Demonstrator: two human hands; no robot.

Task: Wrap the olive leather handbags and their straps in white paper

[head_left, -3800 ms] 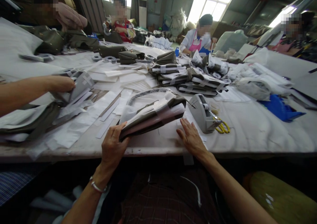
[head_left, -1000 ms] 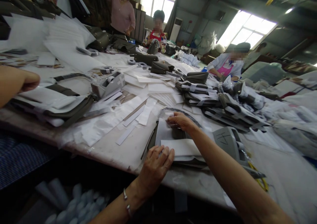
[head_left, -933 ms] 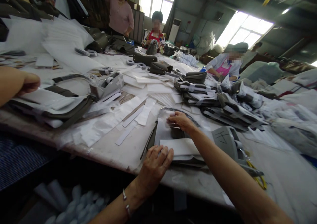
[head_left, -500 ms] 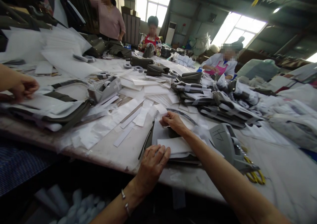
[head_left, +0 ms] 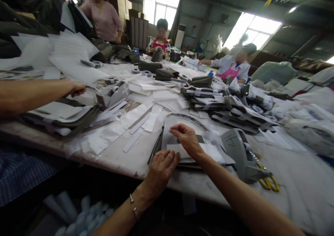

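Note:
In front of me at the table edge lies a dark olive bag (head_left: 156, 146) with a curved, wrapped handle (head_left: 186, 117). White sheeting (head_left: 212, 153) covers part of its top. My left hand (head_left: 162, 168), with a bracelet at the wrist, rests its fingers on the near left edge of this sheeting; the thumb is hidden. Over the bag, my right hand (head_left: 186, 140) has thumb and forefinger pinched together. Whatever is between those fingertips is too small to make out. A grey tape dispenser (head_left: 232, 147) marked in black stands just right of the bag.
Yellow-handled scissors (head_left: 270, 183) lie beside the dispenser. A co-worker's hand (head_left: 78, 89) reaches over another bag (head_left: 86, 119) at left, near a second dispenser (head_left: 116, 95). Wrapped bags (head_left: 229, 105) are piled at right. White strips (head_left: 137, 126) litter the middle. Other people work across the table.
My right hand has moved slightly right and down. The white piece at its fingertips no longer shows there. My left hand stays put. At left the co-worker's hand has reached further right.

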